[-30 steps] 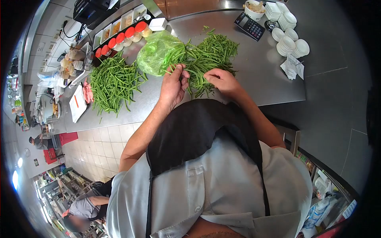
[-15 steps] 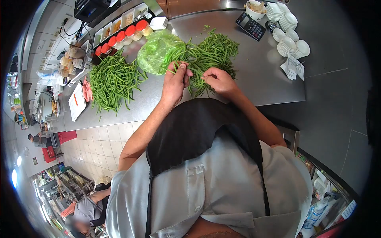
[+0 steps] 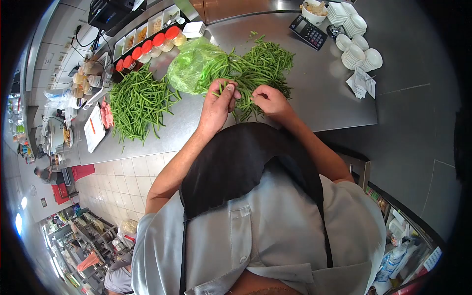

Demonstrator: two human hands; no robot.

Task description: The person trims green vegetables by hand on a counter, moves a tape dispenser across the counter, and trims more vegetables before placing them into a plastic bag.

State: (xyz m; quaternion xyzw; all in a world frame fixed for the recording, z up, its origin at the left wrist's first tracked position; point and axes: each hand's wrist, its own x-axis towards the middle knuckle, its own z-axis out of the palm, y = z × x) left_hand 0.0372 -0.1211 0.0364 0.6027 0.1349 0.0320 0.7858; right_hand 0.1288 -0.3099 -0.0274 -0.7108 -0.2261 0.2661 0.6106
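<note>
My left hand [image 3: 219,102] is closed around a few green beans, whose ends show between thumb and fingers. Just to its right, my right hand [image 3: 274,102] has its thumb and fingertips pressed together; whatever they pinch is too small to make out. Both hands are over the near side of a heap of green beans [image 3: 268,61] on the steel counter [image 3: 327,91]. A translucent green plastic bag [image 3: 191,69] lies against this heap, beyond my left hand. Farther left is a second pile of green beans [image 3: 140,101], apart from both hands.
Red-lidded jars [image 3: 160,42] line the back left beside a tray of food compartments [image 3: 142,34]. A calculator [image 3: 308,32], stacked white bowls [image 3: 353,56] and paper slips [image 3: 361,83] lie to the right. A clipboard [image 3: 94,129] is at the left edge. A co-worker [image 3: 118,276] is behind, lower left.
My hands have barely moved; the right fingertips are slightly more closed in toward the palm. The co-worker at lower left has shifted down, partly out of view.
</note>
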